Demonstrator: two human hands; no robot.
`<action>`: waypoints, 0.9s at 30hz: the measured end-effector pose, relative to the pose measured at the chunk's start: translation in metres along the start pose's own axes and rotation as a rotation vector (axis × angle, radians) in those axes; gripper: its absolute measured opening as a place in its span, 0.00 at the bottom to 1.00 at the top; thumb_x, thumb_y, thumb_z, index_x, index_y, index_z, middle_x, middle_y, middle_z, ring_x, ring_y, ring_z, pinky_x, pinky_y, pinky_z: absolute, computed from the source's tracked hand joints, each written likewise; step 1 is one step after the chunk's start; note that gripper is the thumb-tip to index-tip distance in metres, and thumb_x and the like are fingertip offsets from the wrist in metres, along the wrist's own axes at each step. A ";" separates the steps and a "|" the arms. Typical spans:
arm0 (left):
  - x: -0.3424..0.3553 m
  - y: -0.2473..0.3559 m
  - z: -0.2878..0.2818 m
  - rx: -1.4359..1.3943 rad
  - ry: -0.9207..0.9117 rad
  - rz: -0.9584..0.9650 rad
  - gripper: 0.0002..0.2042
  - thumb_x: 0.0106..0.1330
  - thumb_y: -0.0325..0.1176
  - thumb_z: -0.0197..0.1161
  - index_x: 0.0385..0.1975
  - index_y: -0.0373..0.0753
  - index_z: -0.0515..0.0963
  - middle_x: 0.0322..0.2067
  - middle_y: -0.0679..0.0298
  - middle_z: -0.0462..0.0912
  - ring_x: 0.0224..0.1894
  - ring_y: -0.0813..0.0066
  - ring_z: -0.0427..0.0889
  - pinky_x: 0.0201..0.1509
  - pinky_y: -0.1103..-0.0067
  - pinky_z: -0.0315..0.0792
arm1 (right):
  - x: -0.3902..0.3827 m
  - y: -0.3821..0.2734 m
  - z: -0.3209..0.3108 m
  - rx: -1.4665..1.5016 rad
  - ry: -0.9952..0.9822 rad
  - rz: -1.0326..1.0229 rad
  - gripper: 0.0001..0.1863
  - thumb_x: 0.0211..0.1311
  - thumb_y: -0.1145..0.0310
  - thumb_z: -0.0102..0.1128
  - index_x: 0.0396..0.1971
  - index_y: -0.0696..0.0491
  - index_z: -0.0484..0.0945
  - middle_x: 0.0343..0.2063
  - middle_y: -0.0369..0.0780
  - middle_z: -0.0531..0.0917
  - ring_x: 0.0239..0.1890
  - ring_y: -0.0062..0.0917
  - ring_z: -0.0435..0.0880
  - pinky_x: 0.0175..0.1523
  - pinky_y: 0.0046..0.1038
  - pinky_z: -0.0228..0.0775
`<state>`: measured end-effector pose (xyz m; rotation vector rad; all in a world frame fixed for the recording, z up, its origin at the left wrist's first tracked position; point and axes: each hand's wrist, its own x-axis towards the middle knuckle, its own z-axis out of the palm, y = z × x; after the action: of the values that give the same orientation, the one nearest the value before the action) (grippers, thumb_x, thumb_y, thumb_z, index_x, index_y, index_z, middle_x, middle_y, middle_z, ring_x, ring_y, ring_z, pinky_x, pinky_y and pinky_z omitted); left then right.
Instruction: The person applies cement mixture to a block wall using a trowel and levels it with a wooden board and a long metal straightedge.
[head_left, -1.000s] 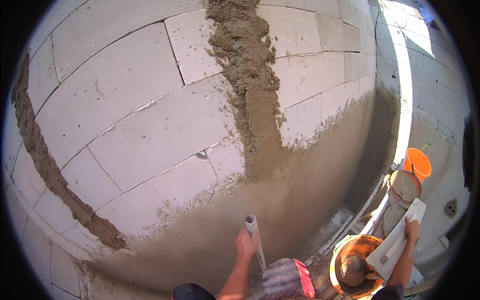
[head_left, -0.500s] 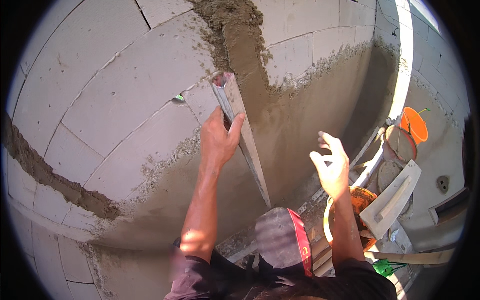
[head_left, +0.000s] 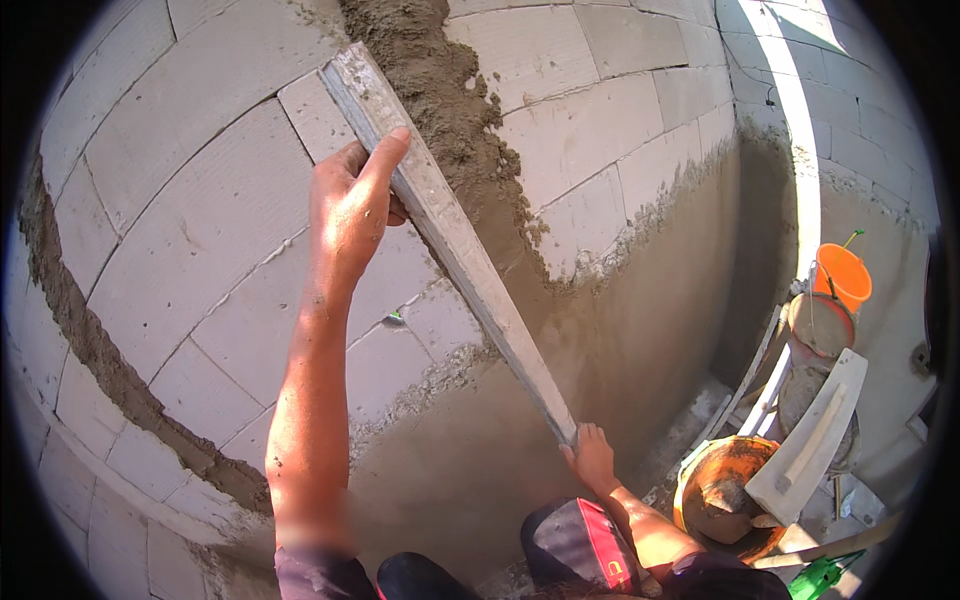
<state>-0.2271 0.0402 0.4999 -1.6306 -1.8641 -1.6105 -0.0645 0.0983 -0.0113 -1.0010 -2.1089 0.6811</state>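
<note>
at the block wall (head_left: 220, 190), i observe left hand (head_left: 350, 205) gripping the screed bar (head_left: 462, 248) high, right hand (head_left: 593, 462) gripping low.

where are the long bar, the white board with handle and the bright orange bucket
Long bar (head_left: 455, 240): head view, middle of its face.
White board with handle (head_left: 815, 435): head view, on the handle.
Bright orange bucket (head_left: 845, 280): head view, on its plastic wall.

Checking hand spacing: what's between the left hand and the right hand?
Head view: a slanting stretch of the long grey bar spans from the left hand, higher up, to the right hand near its lower end.
</note>
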 end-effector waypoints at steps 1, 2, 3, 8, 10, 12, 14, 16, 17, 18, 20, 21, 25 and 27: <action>0.006 0.005 -0.006 -0.027 0.003 0.016 0.31 0.66 0.56 0.61 0.43 0.25 0.80 0.28 0.53 0.85 0.24 0.70 0.85 0.30 0.77 0.80 | 0.000 -0.002 -0.002 -0.010 -0.029 -0.004 0.25 0.58 0.60 0.68 0.50 0.59 0.72 0.44 0.47 0.77 0.48 0.46 0.77 0.50 0.44 0.73; 0.009 0.014 -0.010 0.007 -0.005 -0.006 0.33 0.68 0.58 0.59 0.49 0.26 0.79 0.34 0.51 0.85 0.26 0.70 0.85 0.33 0.76 0.81 | 0.002 -0.007 -0.007 -0.008 -0.025 -0.014 0.25 0.58 0.60 0.68 0.50 0.59 0.72 0.44 0.47 0.77 0.48 0.46 0.77 0.50 0.44 0.73; 0.010 0.020 -0.012 0.009 0.003 0.000 0.33 0.68 0.58 0.59 0.49 0.26 0.79 0.34 0.51 0.85 0.26 0.70 0.85 0.33 0.76 0.81 | 0.004 -0.013 -0.011 0.009 -0.006 -0.036 0.24 0.58 0.60 0.68 0.48 0.59 0.72 0.43 0.48 0.77 0.48 0.46 0.77 0.49 0.45 0.73; -0.018 -0.001 -0.001 -0.048 0.075 0.039 0.33 0.73 0.60 0.50 0.60 0.31 0.71 0.45 0.51 0.82 0.43 0.67 0.84 0.41 0.74 0.80 | 0.052 -0.051 -0.057 0.027 0.158 -0.145 0.21 0.56 0.61 0.69 0.41 0.59 0.71 0.39 0.49 0.76 0.45 0.47 0.78 0.45 0.45 0.72; -0.051 -0.053 0.024 0.037 -0.051 0.025 0.29 0.72 0.52 0.58 0.60 0.31 0.71 0.45 0.51 0.82 0.44 0.68 0.83 0.39 0.76 0.79 | 0.088 -0.070 -0.079 0.000 0.247 -0.239 0.20 0.58 0.60 0.69 0.37 0.57 0.70 0.37 0.47 0.76 0.43 0.46 0.79 0.41 0.45 0.73; -0.094 -0.083 0.057 0.122 -0.171 -0.069 0.33 0.66 0.50 0.67 0.61 0.28 0.70 0.51 0.46 0.80 0.48 0.62 0.83 0.41 0.71 0.80 | 0.112 -0.107 -0.098 0.046 0.250 -0.281 0.20 0.57 0.60 0.69 0.38 0.57 0.70 0.37 0.47 0.76 0.43 0.46 0.79 0.41 0.45 0.73; -0.126 -0.108 0.093 0.037 -0.164 -0.076 0.31 0.63 0.47 0.71 0.57 0.28 0.73 0.47 0.45 0.83 0.46 0.63 0.85 0.42 0.68 0.79 | 0.122 -0.139 -0.108 0.080 0.276 -0.339 0.20 0.57 0.61 0.70 0.38 0.58 0.71 0.37 0.47 0.77 0.42 0.46 0.79 0.40 0.45 0.73; -0.126 -0.103 0.109 0.023 -0.159 -0.145 0.29 0.62 0.45 0.72 0.53 0.28 0.75 0.42 0.47 0.85 0.42 0.64 0.86 0.42 0.68 0.79 | 0.130 -0.156 -0.113 0.142 0.303 -0.375 0.22 0.58 0.62 0.69 0.44 0.59 0.72 0.38 0.48 0.77 0.44 0.46 0.79 0.43 0.44 0.73; -0.123 -0.097 0.111 0.017 -0.167 -0.217 0.26 0.60 0.43 0.73 0.50 0.28 0.76 0.37 0.49 0.87 0.39 0.65 0.87 0.42 0.67 0.78 | 0.132 -0.160 -0.117 0.141 0.317 -0.392 0.22 0.58 0.62 0.69 0.44 0.59 0.72 0.38 0.48 0.77 0.44 0.46 0.79 0.43 0.44 0.73; -0.120 -0.095 0.113 0.012 -0.154 -0.196 0.26 0.60 0.43 0.73 0.50 0.28 0.76 0.37 0.49 0.87 0.39 0.65 0.87 0.42 0.67 0.78 | 0.130 -0.161 -0.118 0.157 0.342 -0.385 0.24 0.58 0.62 0.69 0.48 0.59 0.72 0.40 0.48 0.77 0.45 0.46 0.79 0.44 0.44 0.73; -0.108 -0.093 0.117 0.078 -0.090 -0.128 0.23 0.60 0.42 0.74 0.44 0.28 0.78 0.30 0.50 0.87 0.34 0.62 0.88 0.41 0.67 0.78 | 0.121 -0.149 -0.116 0.174 0.339 -0.358 0.28 0.58 0.63 0.68 0.55 0.60 0.70 0.44 0.49 0.77 0.48 0.46 0.79 0.48 0.43 0.73; -0.100 -0.091 0.121 0.061 -0.062 -0.090 0.23 0.60 0.42 0.74 0.44 0.28 0.78 0.30 0.50 0.87 0.34 0.62 0.88 0.41 0.67 0.78 | 0.120 -0.137 -0.111 0.170 0.314 -0.345 0.30 0.59 0.63 0.68 0.57 0.60 0.69 0.45 0.49 0.77 0.49 0.46 0.78 0.50 0.43 0.73; -0.077 -0.068 0.119 0.083 -0.036 -0.028 0.25 0.59 0.48 0.72 0.43 0.30 0.77 0.33 0.42 0.85 0.40 0.42 0.85 0.45 0.58 0.77 | 0.120 -0.128 -0.107 0.083 0.339 -0.311 0.30 0.60 0.62 0.67 0.57 0.60 0.68 0.46 0.50 0.76 0.50 0.47 0.78 0.50 0.44 0.73; -0.065 -0.061 0.111 0.102 -0.029 -0.021 0.26 0.58 0.49 0.73 0.43 0.31 0.77 0.34 0.42 0.85 0.41 0.43 0.85 0.45 0.58 0.77 | 0.129 -0.131 -0.102 0.059 0.344 -0.332 0.30 0.60 0.61 0.66 0.57 0.60 0.68 0.46 0.50 0.76 0.50 0.47 0.78 0.50 0.45 0.73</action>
<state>-0.1978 0.1005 0.3740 -1.6065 -1.9493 -1.4810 -0.1036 0.1457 0.1899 -0.6579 -1.8771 0.3725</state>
